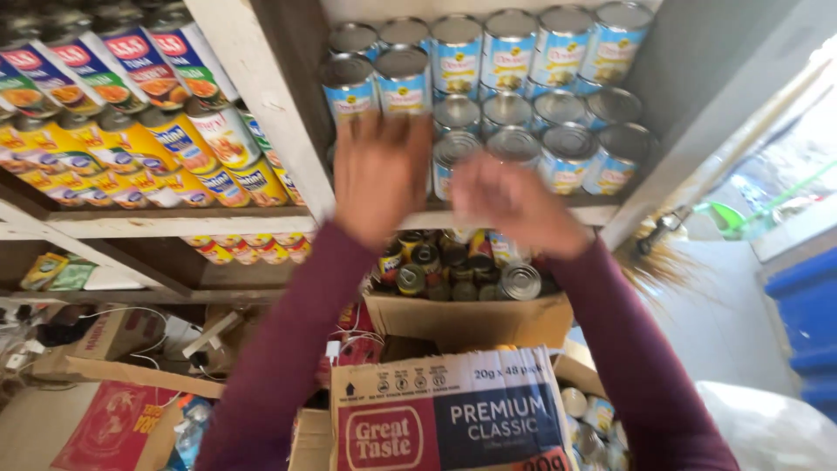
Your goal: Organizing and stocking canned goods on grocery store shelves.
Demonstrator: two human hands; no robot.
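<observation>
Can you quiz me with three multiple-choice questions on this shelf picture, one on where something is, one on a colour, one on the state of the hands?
1. Where is the open box of mixed cans?
A. Below the shelf of blue cans
B. On the top shelf
C. On the blue bin

2. What colour are the sleeves?
A. Green
B. Maroon
C. White

3. How are the left hand and right hand?
A. Each gripping a can
B. Resting in the box
C. Raised, blurred, before the blue-labelled cans

Answers: 1 A, the box sits under the shelf board. 2 B, both arms show dark red. 3 C, no can shows in either hand.
</observation>
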